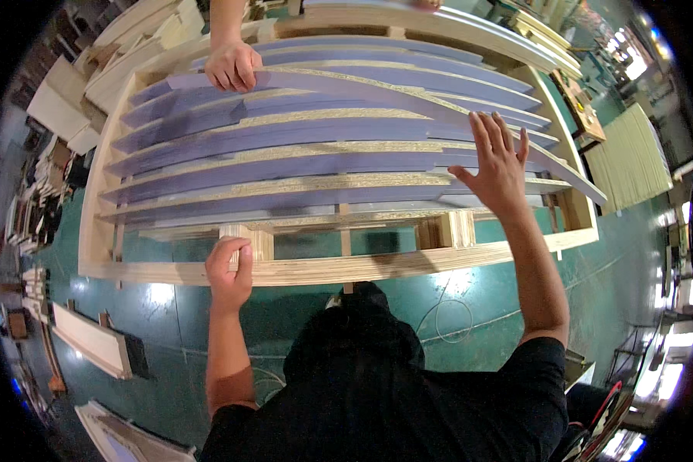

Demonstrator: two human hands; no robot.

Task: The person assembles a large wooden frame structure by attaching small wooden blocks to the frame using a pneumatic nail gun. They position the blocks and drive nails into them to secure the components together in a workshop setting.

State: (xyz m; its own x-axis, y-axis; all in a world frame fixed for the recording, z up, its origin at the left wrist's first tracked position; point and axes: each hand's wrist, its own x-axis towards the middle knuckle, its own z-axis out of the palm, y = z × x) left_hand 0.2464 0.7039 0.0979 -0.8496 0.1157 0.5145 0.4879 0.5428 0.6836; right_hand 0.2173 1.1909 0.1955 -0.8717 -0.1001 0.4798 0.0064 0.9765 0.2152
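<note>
A large wooden frame (362, 269) lies before me, with several long purple-grey strips (285, 163) running across it, their upper edges pale wood. My left hand (229, 271) is closed at the frame's near rail, beside a layered wooden block (256, 243). Fingers spread, my right hand (500, 165) is at the right part of a loose long strip (377, 91) that lies slantwise over the others. Its right end reaches past the frame's right side. Whether my palm touches it is hard to tell. A co-worker's hand (235, 65) grips the strip toward its left end.
A second layered block (448, 229) stands inside the near rail. Stacked pale boards (630, 154) lie to the right, and more panels (68, 104) to the left. On the green floor are a board (92, 339) and a thin looped cable (454, 319).
</note>
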